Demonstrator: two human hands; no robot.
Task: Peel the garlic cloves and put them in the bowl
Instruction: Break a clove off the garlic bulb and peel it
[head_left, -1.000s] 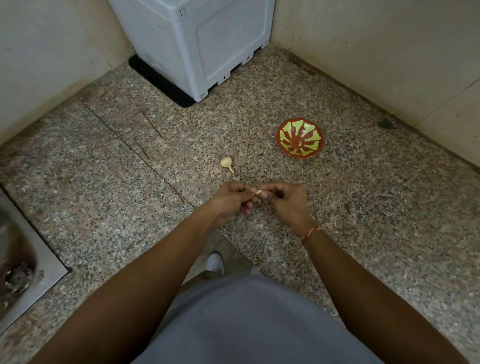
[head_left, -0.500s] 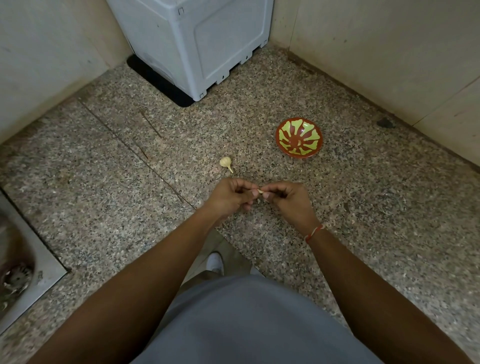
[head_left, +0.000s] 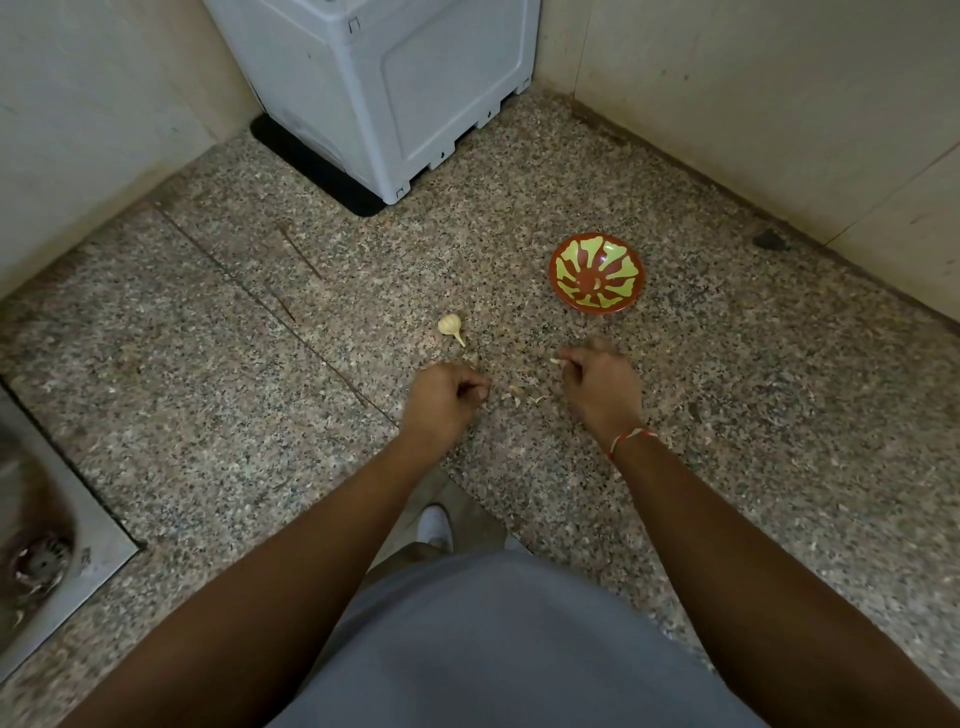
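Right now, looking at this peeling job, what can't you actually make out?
- Left hand: fingers curl under, hiding whether it holds anything, head view.
- Right hand: motion blur; a pale bit at its fingertips may be a clove.
- Bowl: the busy pattern masks any cloves inside.
- Pale scraps between the hands: too small to tell skin from clove.
- Garlic bulb: cloves left uncountable.

You're getting a single head view, looking steeply down and forward from standing height over your own torso onto the speckled floor (head_left: 208, 395). It's taking in a room corner, wide-angled, with the walls bending at the edges. Both forearms are reaching out from the bottom of the frame toward the middle.
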